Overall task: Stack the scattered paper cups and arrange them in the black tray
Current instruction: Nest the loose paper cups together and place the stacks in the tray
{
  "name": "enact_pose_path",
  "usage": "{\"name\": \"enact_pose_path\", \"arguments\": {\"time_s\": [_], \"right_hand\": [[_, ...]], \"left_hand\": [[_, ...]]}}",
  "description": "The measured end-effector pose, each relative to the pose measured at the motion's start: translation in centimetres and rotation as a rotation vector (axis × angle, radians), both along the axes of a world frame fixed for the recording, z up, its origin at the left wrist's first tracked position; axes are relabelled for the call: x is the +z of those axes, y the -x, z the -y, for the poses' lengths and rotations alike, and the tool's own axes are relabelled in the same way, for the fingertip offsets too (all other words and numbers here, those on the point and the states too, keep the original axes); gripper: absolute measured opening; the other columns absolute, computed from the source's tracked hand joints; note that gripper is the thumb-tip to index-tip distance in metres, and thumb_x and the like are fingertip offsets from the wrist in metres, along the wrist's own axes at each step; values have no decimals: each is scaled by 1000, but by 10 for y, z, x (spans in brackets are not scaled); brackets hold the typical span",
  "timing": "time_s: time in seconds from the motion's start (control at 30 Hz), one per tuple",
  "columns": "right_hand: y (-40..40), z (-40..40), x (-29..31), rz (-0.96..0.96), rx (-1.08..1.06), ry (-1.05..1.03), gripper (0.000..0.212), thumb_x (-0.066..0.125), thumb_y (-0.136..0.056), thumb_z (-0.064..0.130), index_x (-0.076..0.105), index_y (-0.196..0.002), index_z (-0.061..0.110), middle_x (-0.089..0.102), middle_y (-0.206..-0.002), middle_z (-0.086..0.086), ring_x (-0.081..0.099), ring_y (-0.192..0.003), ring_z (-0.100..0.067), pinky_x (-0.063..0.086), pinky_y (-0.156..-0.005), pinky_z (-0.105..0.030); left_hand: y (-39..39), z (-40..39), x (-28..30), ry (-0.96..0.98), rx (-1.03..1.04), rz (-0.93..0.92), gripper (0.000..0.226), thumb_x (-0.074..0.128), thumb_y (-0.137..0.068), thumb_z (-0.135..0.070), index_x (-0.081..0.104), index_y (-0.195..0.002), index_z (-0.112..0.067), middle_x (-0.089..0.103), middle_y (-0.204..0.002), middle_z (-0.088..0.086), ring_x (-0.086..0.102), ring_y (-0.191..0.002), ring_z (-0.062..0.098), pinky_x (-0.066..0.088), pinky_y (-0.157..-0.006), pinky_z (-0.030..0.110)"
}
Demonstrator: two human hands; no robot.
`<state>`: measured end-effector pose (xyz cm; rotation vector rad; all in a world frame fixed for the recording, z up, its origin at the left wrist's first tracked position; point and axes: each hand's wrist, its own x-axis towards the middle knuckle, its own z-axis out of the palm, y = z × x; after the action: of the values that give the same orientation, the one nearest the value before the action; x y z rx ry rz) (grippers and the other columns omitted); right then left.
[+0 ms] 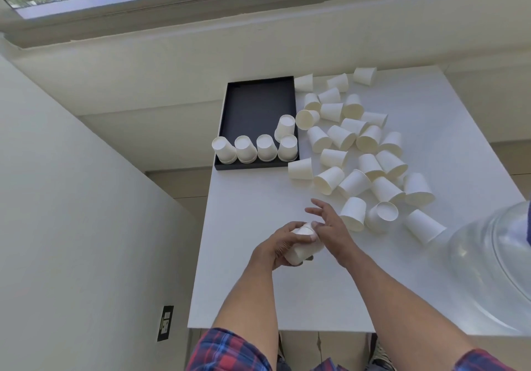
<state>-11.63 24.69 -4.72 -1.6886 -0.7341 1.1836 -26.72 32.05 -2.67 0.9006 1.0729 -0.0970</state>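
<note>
While the left hand grips a short stack of white paper cups above the white bench, the right hand touches it, fingers spread. Scattered white paper cups cover the far right; the rectangular black tray at the far left corner holds five stacks.

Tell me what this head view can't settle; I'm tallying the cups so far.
- Cups in the held stack: the left hand and right hand cover it.
- Cups per stack in the black tray: nested rims too small.
- Loose cups total: they overlap.
- Clear container: cut by the right edge.
</note>
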Motion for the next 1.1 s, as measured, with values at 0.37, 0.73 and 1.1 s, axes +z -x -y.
{"name": "enact_pose_path", "arguments": {"time_s": [0.37,0.73,1.1], "right_hand": [[-21,19,4,968,80,330,52,64,-91,23,48,-140,28,44,-140,8,67,-99,-25,49,-69,-32],[-41,22,8,1351,351,514,45,47,-95,17,40,-139,23,43,-133,-2,67,-85,-22,37,-52,-31],[-41,6,14,1328,185,277,19,52,-91,6,68,-92,18,69,-91,-1,69,-72,-34,48,-54,-32]], "left_hand": [[-1,-10,6,-319,146,-166,40,78,-81,-16,59,-116,-17,60,-122,13,72,-57,31,46,-42,22],[-2,-11,8,-287,104,-135,42,80,-82,-20,61,-119,-17,63,-127,14,73,-60,31,47,-43,21],[3,-18,8,-217,72,-101,39,79,-82,-17,66,-117,-29,73,-116,13,75,-69,30,53,-56,27]]}}
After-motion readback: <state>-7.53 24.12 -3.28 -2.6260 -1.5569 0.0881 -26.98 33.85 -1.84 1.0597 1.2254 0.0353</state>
